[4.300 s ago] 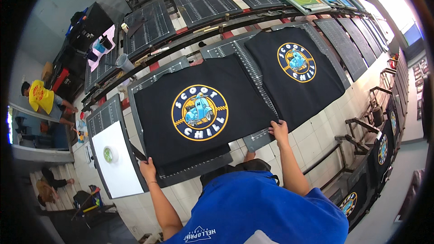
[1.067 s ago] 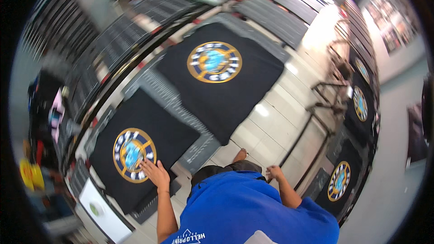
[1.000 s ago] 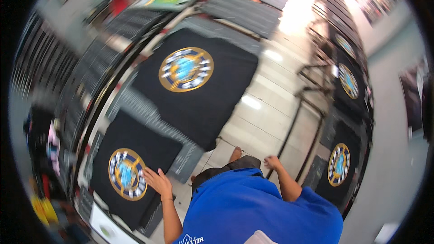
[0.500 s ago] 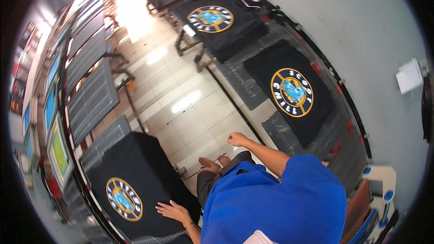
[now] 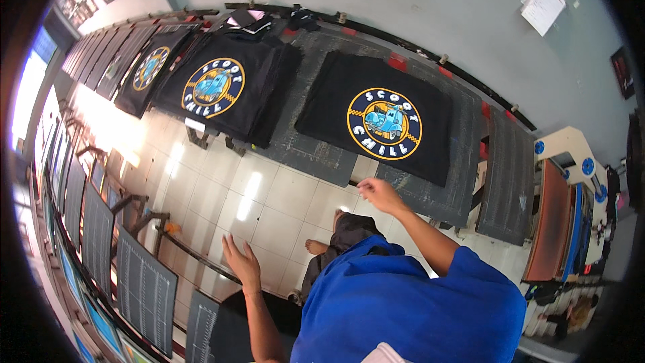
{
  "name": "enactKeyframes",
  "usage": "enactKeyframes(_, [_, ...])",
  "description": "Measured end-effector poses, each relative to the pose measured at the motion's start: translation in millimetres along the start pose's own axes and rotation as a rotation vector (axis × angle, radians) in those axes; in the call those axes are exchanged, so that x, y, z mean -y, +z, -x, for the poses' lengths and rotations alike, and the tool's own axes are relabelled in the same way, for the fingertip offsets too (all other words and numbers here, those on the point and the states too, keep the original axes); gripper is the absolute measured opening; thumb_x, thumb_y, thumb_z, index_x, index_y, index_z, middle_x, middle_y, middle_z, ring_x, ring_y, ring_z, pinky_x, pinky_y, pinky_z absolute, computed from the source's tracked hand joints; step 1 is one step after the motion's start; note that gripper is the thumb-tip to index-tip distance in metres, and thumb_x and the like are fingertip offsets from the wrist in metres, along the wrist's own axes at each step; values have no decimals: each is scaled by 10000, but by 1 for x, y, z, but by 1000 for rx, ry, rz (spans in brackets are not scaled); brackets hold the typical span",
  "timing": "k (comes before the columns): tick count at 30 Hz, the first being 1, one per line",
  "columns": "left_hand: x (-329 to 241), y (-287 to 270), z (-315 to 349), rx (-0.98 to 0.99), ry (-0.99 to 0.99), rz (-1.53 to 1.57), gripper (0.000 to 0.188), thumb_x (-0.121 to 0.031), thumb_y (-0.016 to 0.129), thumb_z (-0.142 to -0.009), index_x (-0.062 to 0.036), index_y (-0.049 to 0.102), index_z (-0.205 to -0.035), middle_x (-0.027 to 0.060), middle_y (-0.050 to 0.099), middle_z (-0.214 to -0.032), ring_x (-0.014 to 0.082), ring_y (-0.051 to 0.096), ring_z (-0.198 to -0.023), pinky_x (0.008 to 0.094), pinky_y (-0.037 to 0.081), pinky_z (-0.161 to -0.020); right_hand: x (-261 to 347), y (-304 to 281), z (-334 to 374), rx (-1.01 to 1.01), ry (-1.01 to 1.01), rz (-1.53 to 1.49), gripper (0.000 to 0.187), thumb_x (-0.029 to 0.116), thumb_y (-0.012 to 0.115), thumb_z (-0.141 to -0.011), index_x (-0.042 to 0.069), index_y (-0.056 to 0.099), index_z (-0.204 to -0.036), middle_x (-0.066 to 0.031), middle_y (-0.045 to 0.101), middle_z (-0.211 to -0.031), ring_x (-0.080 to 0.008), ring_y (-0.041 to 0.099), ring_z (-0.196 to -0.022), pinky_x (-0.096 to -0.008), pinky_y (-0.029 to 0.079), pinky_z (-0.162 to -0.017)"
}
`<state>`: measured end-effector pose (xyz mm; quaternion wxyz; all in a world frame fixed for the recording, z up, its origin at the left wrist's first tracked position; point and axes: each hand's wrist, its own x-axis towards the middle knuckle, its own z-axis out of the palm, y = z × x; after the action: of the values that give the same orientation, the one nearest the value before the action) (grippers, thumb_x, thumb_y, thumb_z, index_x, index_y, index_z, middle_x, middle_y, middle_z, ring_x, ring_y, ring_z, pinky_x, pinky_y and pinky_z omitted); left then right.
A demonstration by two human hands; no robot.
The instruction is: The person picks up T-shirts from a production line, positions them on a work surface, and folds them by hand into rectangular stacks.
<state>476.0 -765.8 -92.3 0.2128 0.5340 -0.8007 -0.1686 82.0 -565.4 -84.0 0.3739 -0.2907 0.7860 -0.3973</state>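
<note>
Hovering: left hand [image 5: 244,270], fingers spread; right hand [image 5: 380,195] near black shirt [image 5: 383,117], fingers half-curled, apparently released.

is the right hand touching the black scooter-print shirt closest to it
Apart. The head view shows the right hand just short of the black shirt, with a strip of grey board between its fingers and the shirt's near edge.

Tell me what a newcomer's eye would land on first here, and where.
Probably the black cloth with the round blue scooter print, spread over dark boards just above the right hand in the picture. Next, two more black cloths with similar prints, farther left along that row, and the wearer's bright blue top at the bottom centre.
</note>
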Motion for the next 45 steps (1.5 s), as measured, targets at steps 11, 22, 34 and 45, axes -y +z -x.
enactKeyframes(11, [-174,107,-150,336,319,361,268,-59,582,-937,49,584,-1182,217,611,-1204,381,575,-1153,431,451,-991,-73,-149,-67,-894,47,207,229,121,623,-889,19,620,-1094,-168,655,-1063,-315,640,-991,-399,511,-849])
enactKeyframes(22, [-341,196,-236,558,666,379,246,-54,586,-917,43,600,-1143,225,614,-1197,401,585,-1118,442,464,-969,-116,-290,-167,-1057,169,497,376,115,629,-873,27,567,-1233,-199,592,-1262,-397,541,-1173,-457,431,-1009])
enactKeyframes(34, [-386,271,-282,618,794,365,218,-16,579,-875,38,613,-1083,221,617,-1173,393,592,-1055,448,472,-928,-111,-321,-182,-1144,266,409,149,133,712,-859,68,605,-940,-116,622,-890,-315,618,-835,-430,492,-730])
enactKeyframes(45, [-417,287,-290,717,755,451,157,11,589,-872,41,614,-1024,197,640,-1026,366,624,-932,427,497,-834,-87,-307,-173,-1234,49,297,126,66,664,-901,10,579,-973,-130,648,-893,-268,661,-692,-367,529,-643])
